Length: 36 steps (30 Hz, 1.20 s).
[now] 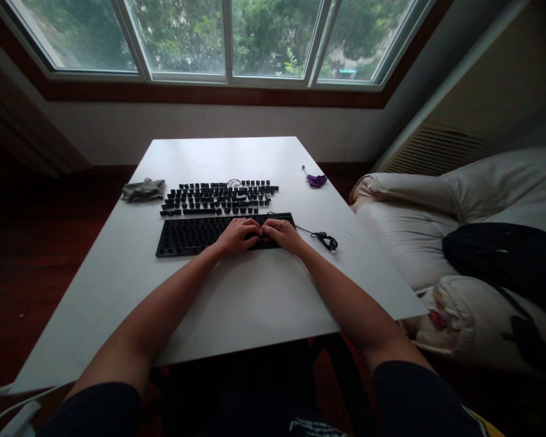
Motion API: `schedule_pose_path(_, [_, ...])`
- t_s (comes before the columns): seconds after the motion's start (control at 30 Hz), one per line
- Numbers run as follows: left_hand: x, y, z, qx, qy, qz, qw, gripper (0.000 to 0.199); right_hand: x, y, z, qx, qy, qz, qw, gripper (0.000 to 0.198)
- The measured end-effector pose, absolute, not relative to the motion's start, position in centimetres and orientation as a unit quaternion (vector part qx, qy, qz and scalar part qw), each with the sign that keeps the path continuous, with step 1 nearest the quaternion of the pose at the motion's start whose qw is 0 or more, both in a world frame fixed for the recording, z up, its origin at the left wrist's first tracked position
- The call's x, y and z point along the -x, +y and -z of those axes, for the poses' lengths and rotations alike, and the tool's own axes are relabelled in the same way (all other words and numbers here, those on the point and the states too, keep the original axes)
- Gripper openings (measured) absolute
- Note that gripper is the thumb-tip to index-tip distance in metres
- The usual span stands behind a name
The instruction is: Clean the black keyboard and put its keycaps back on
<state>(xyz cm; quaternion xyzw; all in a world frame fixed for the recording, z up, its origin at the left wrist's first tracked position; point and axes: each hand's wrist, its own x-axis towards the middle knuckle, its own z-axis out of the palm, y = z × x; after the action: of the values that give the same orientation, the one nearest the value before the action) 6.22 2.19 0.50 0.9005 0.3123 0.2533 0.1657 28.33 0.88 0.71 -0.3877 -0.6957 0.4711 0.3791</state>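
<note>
A black keyboard (188, 235) without its keycaps lies flat on the white table, in front of me. My left hand (237, 237) rests over its right half, fingers bent and drawn together. My right hand (282, 235) meets it from the other side, thumb and fingers pinched close against the left fingertips. Whatever lies between the fingertips is too small and covered to make out. Behind the keyboard, black keycaps (200, 199) stand in several rows, laid out much like a keyboard. The hands hide part of the keyboard's right side.
A grey cloth (143, 190) lies at the table's left edge. On the right are a coiled black cable (325, 241) with its plug and a small purple item (316, 181). A light sofa (400, 224) with a black bag (505, 258) stands right of the white table (236, 303).
</note>
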Motion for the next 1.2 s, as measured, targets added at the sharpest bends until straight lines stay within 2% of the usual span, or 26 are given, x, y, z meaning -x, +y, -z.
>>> schedule_pose_path(1.2, [-6.16, 2.13, -0.67, -0.902, 0.303, -0.26, 0.164, 0.015, -28.38, 1.18, -0.3, 0.414, -0.683, -0.449, 0.4, 0.03])
